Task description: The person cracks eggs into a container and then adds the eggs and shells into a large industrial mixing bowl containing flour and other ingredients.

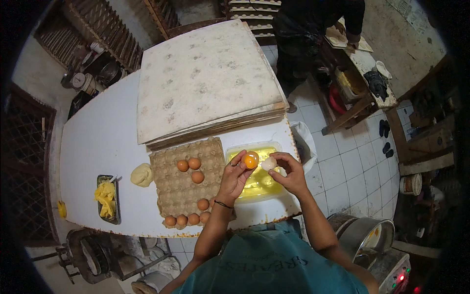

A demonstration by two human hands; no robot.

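Orange yolk [251, 159], apparently shell-cupped | left hand [233, 180]: fingers [237, 159] curled round | right hand [293, 179]: pinching eggshell [268, 163]

The person wears a teal shirt [245, 277] of soft fabric. Dark lettering marks the shirt: one row of large characters, with a smaller, fainter row above it. The fabric shows loose folds toward the table side. Both forearms [317, 223] are bare; the sleeve edges cannot be made out. A thin, dark band [223, 204] encircles the left wrist. The left hand [234, 177] and right hand [293, 177] are bare.
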